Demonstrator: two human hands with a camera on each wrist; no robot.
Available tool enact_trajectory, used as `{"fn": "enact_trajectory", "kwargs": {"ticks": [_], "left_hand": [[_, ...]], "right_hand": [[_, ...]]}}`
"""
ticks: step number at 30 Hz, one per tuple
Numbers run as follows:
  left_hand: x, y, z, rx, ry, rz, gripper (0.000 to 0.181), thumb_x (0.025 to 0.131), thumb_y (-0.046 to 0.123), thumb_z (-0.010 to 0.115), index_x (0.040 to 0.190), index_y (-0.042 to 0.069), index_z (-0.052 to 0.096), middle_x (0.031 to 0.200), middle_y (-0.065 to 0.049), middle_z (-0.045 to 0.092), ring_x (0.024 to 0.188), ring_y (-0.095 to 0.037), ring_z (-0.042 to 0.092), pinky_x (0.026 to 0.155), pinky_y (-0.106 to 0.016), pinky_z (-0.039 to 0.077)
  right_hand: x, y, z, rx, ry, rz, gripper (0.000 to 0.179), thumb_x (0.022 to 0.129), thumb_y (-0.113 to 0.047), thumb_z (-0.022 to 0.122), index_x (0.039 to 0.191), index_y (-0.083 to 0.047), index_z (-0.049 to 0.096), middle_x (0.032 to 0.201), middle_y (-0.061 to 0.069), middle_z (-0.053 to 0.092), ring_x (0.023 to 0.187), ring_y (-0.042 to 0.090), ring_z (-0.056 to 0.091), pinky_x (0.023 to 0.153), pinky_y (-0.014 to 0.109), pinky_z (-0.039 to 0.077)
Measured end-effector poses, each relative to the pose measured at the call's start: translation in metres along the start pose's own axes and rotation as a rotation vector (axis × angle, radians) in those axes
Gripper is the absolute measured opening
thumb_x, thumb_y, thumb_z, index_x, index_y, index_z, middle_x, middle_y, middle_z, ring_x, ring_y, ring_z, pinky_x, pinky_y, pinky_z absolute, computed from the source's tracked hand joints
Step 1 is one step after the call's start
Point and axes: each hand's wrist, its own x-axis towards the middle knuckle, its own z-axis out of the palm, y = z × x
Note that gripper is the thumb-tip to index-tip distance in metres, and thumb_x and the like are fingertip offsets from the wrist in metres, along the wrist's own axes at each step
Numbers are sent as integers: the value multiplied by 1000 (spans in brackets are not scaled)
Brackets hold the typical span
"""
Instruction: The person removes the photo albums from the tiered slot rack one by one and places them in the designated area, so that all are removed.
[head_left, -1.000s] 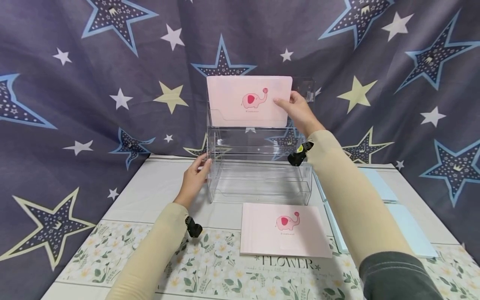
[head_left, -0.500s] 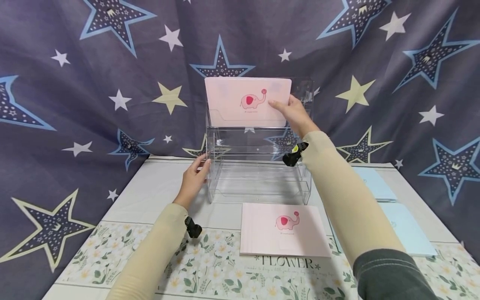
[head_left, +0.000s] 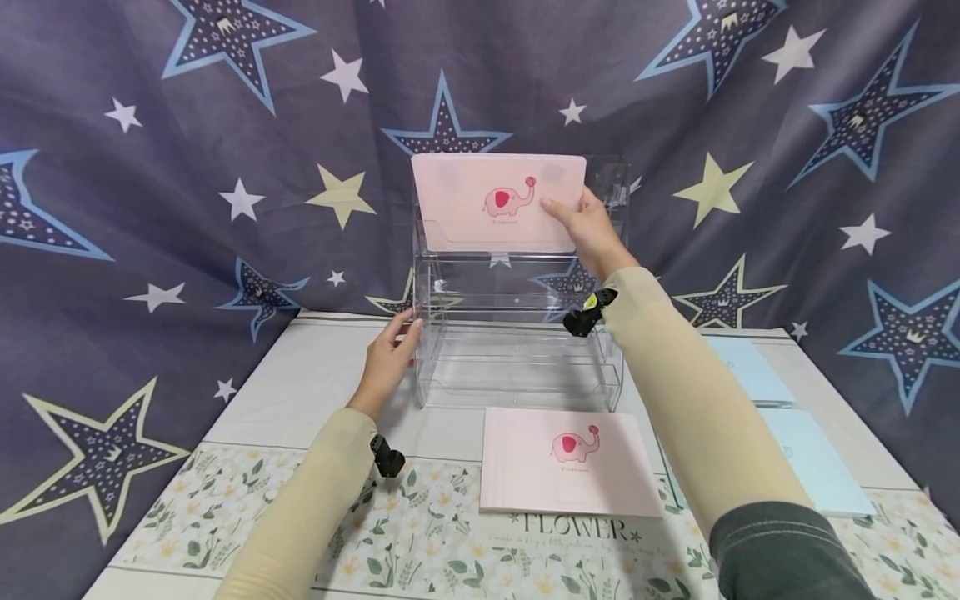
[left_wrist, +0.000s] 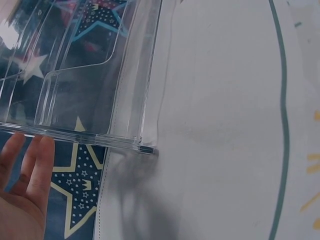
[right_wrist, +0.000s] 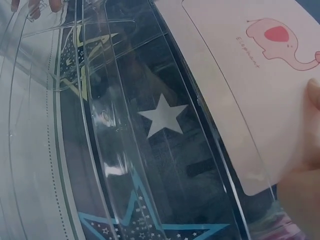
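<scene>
A clear tiered display rack (head_left: pixel 525 377) stands upright on the table. In its top tier sits a pink booklet (head_left: pixel 465 187) with a red elephant print, partly behind the tier's low clear front lip. My right hand (head_left: pixel 592 229) pinches the booklet's right side, thumb on the front cover and the other fingers behind it, mostly hidden. In the right wrist view the thumb (right_wrist: pixel 314 95) lies beside the elephant's trunk. At the rack's left side is my left hand (head_left: pixel 386 358), its nearly straight fingers (left_wrist: pixel 42 165) touching the clear side panel.
Another pink elephant booklet (head_left: pixel 525 483), perhaps a stack, lies flat in front of the rack. Light blue booklets (head_left: pixel 817 458) lie to the right, partly hidden by my right arm. A star-patterned curtain (head_left: pixel 285 208) hangs close behind the rack. A floral cloth (head_left: pixel 420 533) covers the table.
My right hand has shifted slightly left, its thumb farther over the pink booklet's cover. The booklet stays in the top tier, almost unmoved. My left hand remains at the rack's side.
</scene>
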Motion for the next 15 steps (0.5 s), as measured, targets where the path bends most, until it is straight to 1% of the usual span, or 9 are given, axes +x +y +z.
{"fn": "enact_trajectory", "kwargs": {"ticks": [4, 8, 12, 15], "left_hand": [[0, 0, 0, 0, -1, 0, 55, 104, 51, 50, 150, 22, 47, 130, -13, 59, 104, -29, 61, 80, -39, 62], [0, 0, 0, 0, 1, 0, 55, 104, 50, 50, 150, 22, 47, 130, -13, 59, 104, -28, 61, 80, -39, 62], [-1, 1, 1, 2, 7, 3, 56, 104, 51, 50, 150, 21, 47, 131, -14, 59, 105, -30, 62, 81, -39, 62], [0, 0, 2, 1, 10, 10, 56, 104, 51, 49, 150, 20, 48, 130, -15, 59, 103, -29, 62, 80, -39, 62]], "right_hand": [[-2, -4, -1, 10, 7, -47, 47, 97, -16, 69, 140, -15, 52, 130, 10, 61, 109, 25, 63, 96, 43, 54], [-5, -11, 0, 24, 10, -87, 47, 97, -15, 69, 141, -15, 52, 131, 10, 60, 111, 26, 63, 97, 44, 54], [-7, -20, -1, 31, 7, -113, 47, 96, -14, 70, 140, -14, 52, 131, 11, 59, 113, 28, 62, 99, 44, 54], [-9, -26, -3, 38, 20, -122, 46, 96, -12, 70, 138, -13, 53, 131, 11, 59, 113, 28, 62, 98, 44, 54]]}}
